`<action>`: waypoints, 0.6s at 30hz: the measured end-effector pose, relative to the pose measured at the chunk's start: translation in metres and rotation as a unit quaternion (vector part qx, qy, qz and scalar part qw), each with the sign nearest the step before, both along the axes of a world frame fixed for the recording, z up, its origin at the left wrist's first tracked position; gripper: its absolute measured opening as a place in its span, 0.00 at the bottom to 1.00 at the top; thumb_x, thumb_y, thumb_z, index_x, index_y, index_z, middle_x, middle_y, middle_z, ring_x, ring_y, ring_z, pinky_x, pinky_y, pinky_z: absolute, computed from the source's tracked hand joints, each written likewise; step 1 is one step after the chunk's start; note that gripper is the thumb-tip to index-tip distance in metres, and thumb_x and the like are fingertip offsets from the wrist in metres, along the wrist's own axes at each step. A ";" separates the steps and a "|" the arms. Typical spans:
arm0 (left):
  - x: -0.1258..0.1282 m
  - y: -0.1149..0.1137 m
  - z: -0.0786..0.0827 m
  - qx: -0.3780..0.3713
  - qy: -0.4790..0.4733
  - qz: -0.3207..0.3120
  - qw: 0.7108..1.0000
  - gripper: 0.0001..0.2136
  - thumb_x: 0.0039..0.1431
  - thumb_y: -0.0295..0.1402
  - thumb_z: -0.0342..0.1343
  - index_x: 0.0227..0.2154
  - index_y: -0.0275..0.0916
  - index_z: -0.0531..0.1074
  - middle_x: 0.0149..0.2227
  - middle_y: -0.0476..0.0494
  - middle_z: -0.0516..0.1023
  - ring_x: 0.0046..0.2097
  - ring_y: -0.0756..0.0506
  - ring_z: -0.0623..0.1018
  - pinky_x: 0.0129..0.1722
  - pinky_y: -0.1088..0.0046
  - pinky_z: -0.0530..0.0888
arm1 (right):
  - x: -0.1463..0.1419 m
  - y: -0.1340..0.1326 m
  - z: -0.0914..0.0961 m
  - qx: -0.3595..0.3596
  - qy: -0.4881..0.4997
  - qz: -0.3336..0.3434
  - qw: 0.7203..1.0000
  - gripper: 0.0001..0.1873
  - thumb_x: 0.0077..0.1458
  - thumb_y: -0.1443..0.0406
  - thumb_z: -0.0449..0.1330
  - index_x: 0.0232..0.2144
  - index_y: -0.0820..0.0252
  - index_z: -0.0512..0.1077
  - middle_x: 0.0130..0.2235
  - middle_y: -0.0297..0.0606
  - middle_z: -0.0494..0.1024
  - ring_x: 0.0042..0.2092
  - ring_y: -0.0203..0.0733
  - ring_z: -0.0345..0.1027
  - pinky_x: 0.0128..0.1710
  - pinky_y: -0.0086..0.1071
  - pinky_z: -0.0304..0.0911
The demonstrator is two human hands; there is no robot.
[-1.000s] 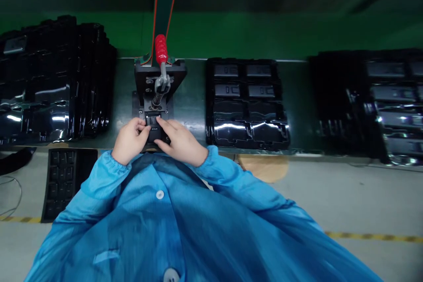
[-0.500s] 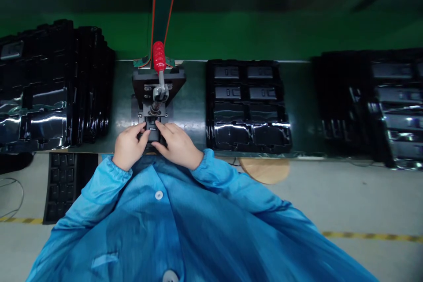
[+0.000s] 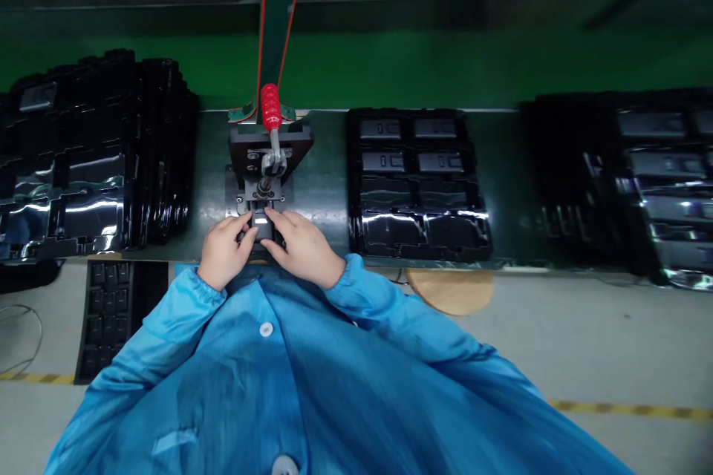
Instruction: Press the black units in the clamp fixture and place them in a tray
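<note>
At the table's (image 3: 327, 178) near edge, your case (image 3: 261, 231) sat before the clamp (image 3: 271, 107), seemingly mid-step: placed, not released (seating couldn't be told). Your left hand (image 3: 223, 250) and right hand (image 3: 306, 249), wrists angled inward, gripped its sides, fingers bent. Beyond, four parts (image 3: 382, 162) lay toward the tray's (image 3: 390, 228) far edge.

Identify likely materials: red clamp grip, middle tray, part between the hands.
Red clamp grip: probably rubber or plastic, glossy; moulded-looking ribs.
Middle tray: likely plastic, glossy black; sharp highlights, formed pockets.
Part: perhaps plastic, dark, mostly matt; too small to confirm.
</note>
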State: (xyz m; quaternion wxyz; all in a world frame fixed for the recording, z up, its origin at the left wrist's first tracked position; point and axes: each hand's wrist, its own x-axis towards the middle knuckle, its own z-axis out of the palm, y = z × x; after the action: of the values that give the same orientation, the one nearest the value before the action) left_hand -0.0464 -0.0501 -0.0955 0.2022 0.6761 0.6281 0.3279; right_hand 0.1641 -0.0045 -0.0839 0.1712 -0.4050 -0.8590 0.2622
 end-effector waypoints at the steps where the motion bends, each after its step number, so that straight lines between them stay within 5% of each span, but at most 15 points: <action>1: 0.000 -0.001 -0.001 0.001 0.004 -0.003 1.000 0.15 0.72 0.36 0.60 0.57 0.38 0.79 0.40 0.42 0.83 0.41 0.42 0.82 0.45 0.62 0.80 | 0.000 0.000 0.000 -0.002 -0.004 -0.002 1.000 0.33 0.68 0.58 0.63 0.70 0.62 0.64 0.55 0.55 0.78 0.55 0.60 0.74 0.55 0.56 0.74; 6: -0.006 -0.007 -0.009 0.017 0.030 -0.035 0.999 0.19 0.72 0.38 0.59 0.61 0.39 0.76 0.45 0.39 0.83 0.46 0.40 0.82 0.50 0.59 0.79 | 0.009 0.008 0.023 0.039 0.049 -0.036 0.997 0.22 0.69 0.62 0.59 0.62 0.61 0.71 0.46 0.49 0.79 0.47 0.55 0.75 0.49 0.51 0.76; 9: -0.011 -0.011 -0.016 0.038 0.035 -0.058 0.997 0.20 0.72 0.40 0.59 0.62 0.39 0.75 0.50 0.35 0.83 0.52 0.37 0.81 0.55 0.55 0.78 | 0.018 0.026 0.065 0.139 0.170 -0.093 0.971 0.13 0.70 0.61 0.58 0.54 0.58 0.75 0.39 0.43 0.78 0.42 0.50 0.74 0.45 0.48 0.75; 12: -0.014 -0.014 -0.022 0.042 0.029 -0.056 0.997 0.19 0.71 0.40 0.59 0.60 0.40 0.76 0.51 0.35 0.84 0.54 0.37 0.81 0.57 0.55 0.77 | 0.016 0.054 0.118 0.224 0.263 -0.130 0.929 0.15 0.73 0.56 0.57 0.54 0.56 0.74 0.44 0.43 0.78 0.48 0.51 0.75 0.51 0.52 0.73; 15: -0.014 -0.015 -0.023 0.032 0.028 -0.045 0.998 0.19 0.70 0.41 0.59 0.60 0.41 0.77 0.51 0.35 0.84 0.54 0.37 0.82 0.58 0.54 0.77 | -0.003 0.091 0.160 0.197 0.291 -0.110 0.930 0.19 0.73 0.51 0.56 0.56 0.56 0.71 0.52 0.42 0.77 0.54 0.52 0.75 0.55 0.52 0.71; 18: -0.013 -0.015 -0.022 0.044 0.018 -0.044 0.998 0.18 0.70 0.40 0.60 0.59 0.40 0.77 0.52 0.34 0.84 0.54 0.37 0.82 0.58 0.54 0.77 | -0.028 0.121 0.184 0.075 0.245 -0.032 0.966 0.15 0.71 0.54 0.60 0.48 0.59 0.74 0.42 0.36 0.79 0.45 0.44 0.76 0.48 0.43 0.72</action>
State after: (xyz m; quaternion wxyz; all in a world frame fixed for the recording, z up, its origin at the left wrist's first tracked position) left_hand -0.0592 -0.0652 -0.1170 0.1748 0.7172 0.5862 0.3338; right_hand 0.1358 0.1166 0.0999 0.4142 -0.3418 -0.7947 0.2829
